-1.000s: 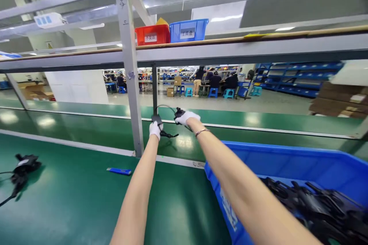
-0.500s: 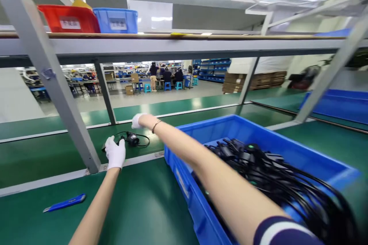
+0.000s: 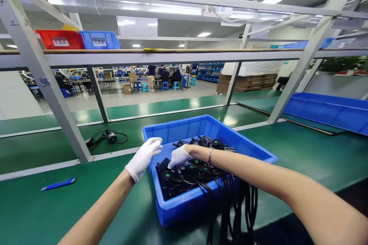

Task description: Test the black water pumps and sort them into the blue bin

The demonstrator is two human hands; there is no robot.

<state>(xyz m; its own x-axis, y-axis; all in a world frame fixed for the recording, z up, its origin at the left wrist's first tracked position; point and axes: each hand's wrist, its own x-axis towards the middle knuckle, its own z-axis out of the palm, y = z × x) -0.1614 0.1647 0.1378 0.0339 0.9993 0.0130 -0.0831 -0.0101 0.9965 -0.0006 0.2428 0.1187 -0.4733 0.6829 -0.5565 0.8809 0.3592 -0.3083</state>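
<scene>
The right hand [image 3: 179,157] is reaching into the blue bin [image 3: 184,203] at the desk's near edge, fingers pressing down on the black cable parts [image 3: 186,174] right under them. The left hand [image 3: 143,158] is hovering spread over the bin's left wall, holding nothing.

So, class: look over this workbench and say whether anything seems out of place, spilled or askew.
Yes. Black cables spill over the near rim of the blue bin and hang down past the bench edge. A blue utility knife lies loose on the green bench, and one cabled part sits alone on the conveyor belt.
</scene>
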